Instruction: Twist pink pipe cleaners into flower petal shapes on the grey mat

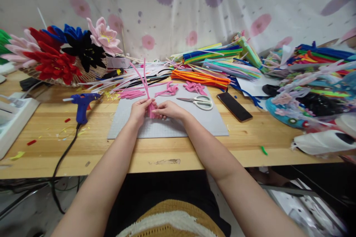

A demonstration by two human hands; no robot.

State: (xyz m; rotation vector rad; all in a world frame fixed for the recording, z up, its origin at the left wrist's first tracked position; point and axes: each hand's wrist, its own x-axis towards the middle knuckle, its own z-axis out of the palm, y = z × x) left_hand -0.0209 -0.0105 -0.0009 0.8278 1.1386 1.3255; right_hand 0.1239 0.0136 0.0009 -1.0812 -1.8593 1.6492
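Observation:
A small bunch of pink pipe cleaners (151,110) is gripped between my two hands over the grey cutting mat (119,124). My left hand (139,111) wraps around it, with long stems rising above the fingers. From the other side, my right hand (168,110) pinches its lower part, the fingertips partly hidden. Beyond the hands lie cut pink pipe cleaners (132,93) and two pink bent shapes, one in the middle (170,89) and one farther right (195,87). White-handled scissors (203,102) rest on the mat to the right.
A blue glue gun (82,105) stands at left, its cord crossing the table edge. Fuzzy flowers (55,64) fill the back left. A phone (234,106) lies right of the mat. Orange pipe cleaners (200,77) and other colours pile behind. A white power strip (16,122) sits far left.

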